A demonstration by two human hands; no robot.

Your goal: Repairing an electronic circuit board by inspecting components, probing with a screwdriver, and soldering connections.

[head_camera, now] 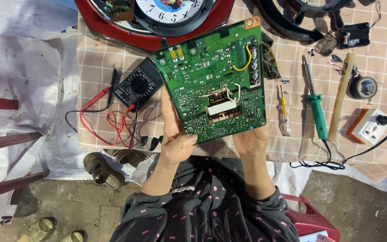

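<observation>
A large green rectangular circuit board (213, 80), solder side up, is held above the near middle of the surface (99, 62), which is covered by a beige checked cloth. The board's long axis runs from near to far, tilted slightly so that its far end leans toward the right. It is gripped at its near edge only: the left hand (175, 139) is closed on the near left corner, with the thumb laid flat along the left edge, and the right hand (251, 139) is closed on the near right corner, its fingers hidden under the board. The board thus extends away from both hands toward the far side, and both hands are equally close to it.

Just left of the board a black multimeter (137, 85) with red and black leads is partly covered by the board's left edge. At the far side a red-framed wall clock (157, 18) lies flat, partly overlapped by the board's far end. To the right, well apart from the hands, lie a small yellow-handled screwdriver (284, 114), a green-handled soldering iron (316, 107) and a white and orange socket block (368, 127).
</observation>
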